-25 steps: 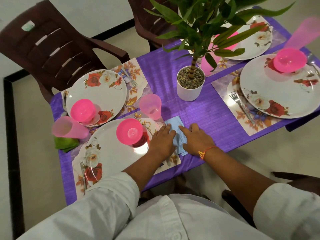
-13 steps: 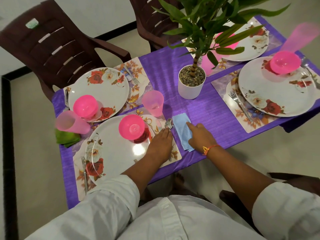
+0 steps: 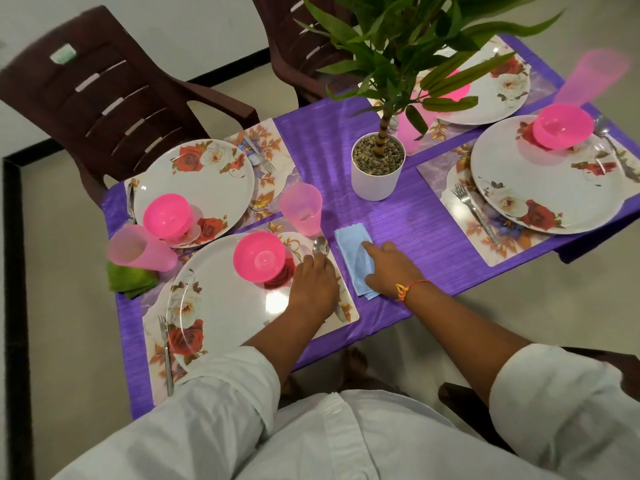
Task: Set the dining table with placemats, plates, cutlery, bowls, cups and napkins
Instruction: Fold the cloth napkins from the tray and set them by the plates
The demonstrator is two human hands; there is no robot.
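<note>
by the table's near edge, the right hand lies flat on the blue napkin. the left hand covers the spoon, and i cannot tell its grip.

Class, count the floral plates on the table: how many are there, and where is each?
4. Far-left plate beside the brown chair; near plate by the left hand; right plate at the right edge; far plate partly behind the plant leaves, which may hide more.

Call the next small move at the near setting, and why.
Probably lift the right hand off the blue napkin: it already lies flat on the purple cloth, roughly parallel to the near placemat, beside the spoon whose handle the left hand covers.
</note>
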